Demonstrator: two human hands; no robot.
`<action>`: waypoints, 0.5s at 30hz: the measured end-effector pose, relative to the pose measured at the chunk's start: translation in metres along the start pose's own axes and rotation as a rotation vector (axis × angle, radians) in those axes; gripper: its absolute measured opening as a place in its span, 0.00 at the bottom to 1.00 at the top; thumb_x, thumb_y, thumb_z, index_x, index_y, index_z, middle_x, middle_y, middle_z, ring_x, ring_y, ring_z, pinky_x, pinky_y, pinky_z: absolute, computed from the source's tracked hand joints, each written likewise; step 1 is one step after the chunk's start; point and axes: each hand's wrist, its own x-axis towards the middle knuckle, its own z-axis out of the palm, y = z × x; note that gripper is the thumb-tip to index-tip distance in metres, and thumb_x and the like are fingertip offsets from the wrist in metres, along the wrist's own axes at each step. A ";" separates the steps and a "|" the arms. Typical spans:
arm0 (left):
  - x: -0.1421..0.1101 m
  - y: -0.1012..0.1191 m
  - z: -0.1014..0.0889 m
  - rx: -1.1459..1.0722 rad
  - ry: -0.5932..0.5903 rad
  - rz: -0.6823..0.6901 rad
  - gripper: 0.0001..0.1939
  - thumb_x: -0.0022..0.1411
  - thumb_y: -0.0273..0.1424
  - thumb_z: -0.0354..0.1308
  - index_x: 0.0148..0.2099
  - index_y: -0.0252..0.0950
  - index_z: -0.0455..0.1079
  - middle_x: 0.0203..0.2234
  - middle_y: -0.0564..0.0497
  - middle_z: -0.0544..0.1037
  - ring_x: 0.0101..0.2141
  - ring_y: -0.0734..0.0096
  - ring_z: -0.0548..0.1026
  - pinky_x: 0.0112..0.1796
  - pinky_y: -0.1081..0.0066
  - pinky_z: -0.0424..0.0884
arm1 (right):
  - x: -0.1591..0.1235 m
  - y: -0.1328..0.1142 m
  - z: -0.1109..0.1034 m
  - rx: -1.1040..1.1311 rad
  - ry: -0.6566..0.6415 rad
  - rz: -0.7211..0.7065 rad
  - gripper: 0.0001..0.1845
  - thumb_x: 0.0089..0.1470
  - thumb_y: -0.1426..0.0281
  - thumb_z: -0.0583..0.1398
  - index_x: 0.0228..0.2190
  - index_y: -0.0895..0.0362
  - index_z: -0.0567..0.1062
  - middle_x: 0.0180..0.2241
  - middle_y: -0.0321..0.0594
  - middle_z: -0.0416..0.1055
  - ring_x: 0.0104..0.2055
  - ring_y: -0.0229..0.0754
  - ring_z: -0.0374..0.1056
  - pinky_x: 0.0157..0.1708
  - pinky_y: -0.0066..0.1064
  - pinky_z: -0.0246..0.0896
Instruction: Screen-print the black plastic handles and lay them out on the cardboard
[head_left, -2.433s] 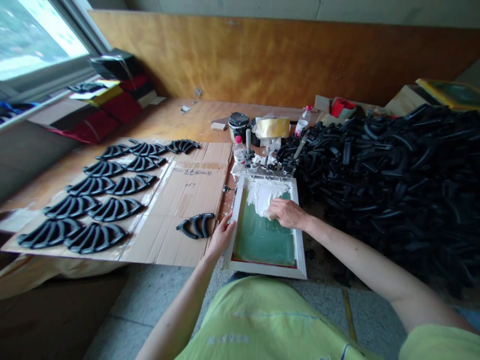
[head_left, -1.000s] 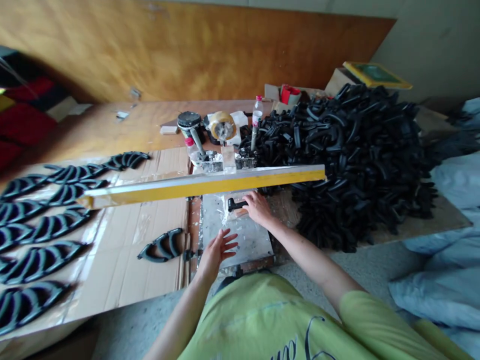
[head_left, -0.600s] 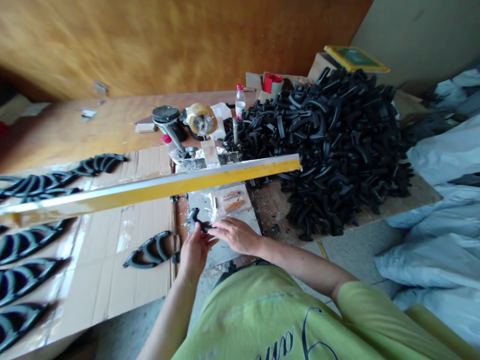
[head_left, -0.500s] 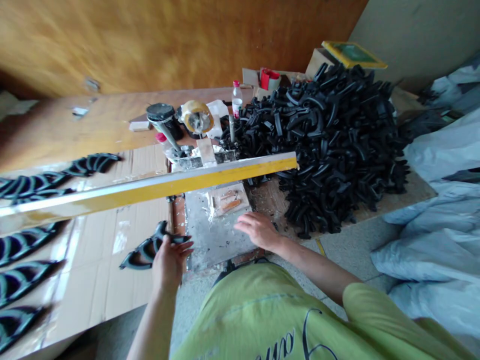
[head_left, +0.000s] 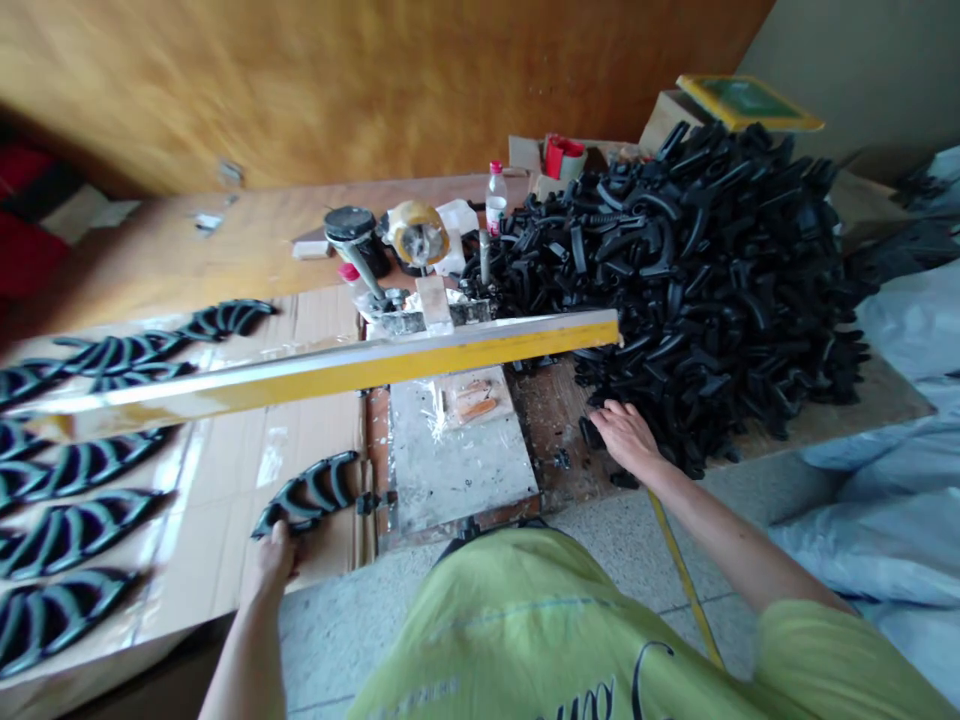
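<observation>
My left hand point(head_left: 274, 560) lies at the near end of a small fan of black curved handles point(head_left: 311, 492) on the cardboard sheet point(head_left: 225, 560). Its fingers curl round the tip of one handle. My right hand point(head_left: 626, 437) reaches to the foot of the big pile of black handles point(head_left: 712, 260), fingers apart and touching a loose black piece point(head_left: 590, 432). Between my hands sits the paint-smeared printing plate point(head_left: 457, 465). The screen frame point(head_left: 337, 368) is tilted up above it, showing its yellow edge.
Rows of fanned black handles point(head_left: 75, 520) cover the cardboard at the left. Behind the plate stand a black tin point(head_left: 351, 228), a tape roll point(head_left: 420, 235) and a small bottle point(head_left: 495, 190). A second yellow-framed screen point(head_left: 746, 100) lies on a box at the back right. Grey sacks point(head_left: 900, 470) lie at the right.
The screen was lifted off the plate. My right hand took a black handle from the plate and passed it to my left hand, which carried it to the fan. My right hand moved to the pile.
</observation>
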 end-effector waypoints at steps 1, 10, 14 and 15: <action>0.001 0.000 -0.003 0.019 0.004 -0.051 0.17 0.56 0.44 0.45 0.22 0.39 0.59 0.10 0.48 0.66 0.15 0.59 0.68 0.16 0.64 0.64 | 0.012 -0.008 -0.004 0.060 0.075 -0.013 0.12 0.60 0.73 0.54 0.42 0.58 0.75 0.39 0.48 0.74 0.51 0.51 0.62 0.50 0.42 0.56; -0.042 0.125 -0.004 -0.398 0.060 0.337 0.18 0.57 0.48 0.51 0.32 0.37 0.66 0.13 0.57 0.66 0.14 0.74 0.62 0.17 0.74 0.57 | 0.139 -0.139 -0.020 0.454 0.416 -0.348 0.14 0.58 0.67 0.60 0.46 0.54 0.75 0.42 0.44 0.68 0.45 0.45 0.64 0.46 0.37 0.60; -0.076 0.194 -0.010 -0.619 0.024 0.529 0.17 0.58 0.47 0.55 0.36 0.37 0.69 0.17 0.57 0.69 0.17 0.77 0.64 0.20 0.76 0.61 | 0.147 -0.152 -0.014 0.331 0.318 -0.576 0.17 0.61 0.69 0.56 0.51 0.57 0.73 0.41 0.45 0.70 0.46 0.46 0.61 0.46 0.37 0.58; -0.085 0.208 -0.013 -0.673 0.022 0.565 0.17 0.58 0.46 0.56 0.36 0.36 0.69 0.17 0.57 0.69 0.17 0.78 0.64 0.21 0.76 0.61 | 0.147 -0.151 -0.013 0.321 0.304 -0.590 0.18 0.62 0.71 0.54 0.52 0.57 0.72 0.42 0.45 0.70 0.46 0.46 0.61 0.46 0.37 0.57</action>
